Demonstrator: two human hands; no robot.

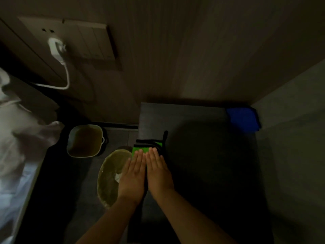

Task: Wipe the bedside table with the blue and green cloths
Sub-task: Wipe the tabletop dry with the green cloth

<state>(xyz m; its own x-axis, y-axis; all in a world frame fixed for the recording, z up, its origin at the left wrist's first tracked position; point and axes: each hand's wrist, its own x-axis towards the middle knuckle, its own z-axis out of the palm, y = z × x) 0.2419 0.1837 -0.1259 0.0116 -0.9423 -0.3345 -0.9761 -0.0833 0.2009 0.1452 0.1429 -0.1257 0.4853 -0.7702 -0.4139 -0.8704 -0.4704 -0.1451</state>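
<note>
The room is dim. A dark bedside table (202,124) stands against the wall. A green cloth (146,147) with black trim lies folded at the table's left edge. My left hand (134,175) and my right hand (159,171) lie flat side by side on it, fingers straight, pressing it down. Most of the cloth is hidden under them. A blue cloth (243,119) lies folded in the table's far right corner, away from both hands.
On the floor left of the table stand a square bin (85,140) and a round bin (112,175) with white paper in it. A bed with white bedding (15,138) fills the left side. A plugged-in white charger (57,48) hangs on the wall.
</note>
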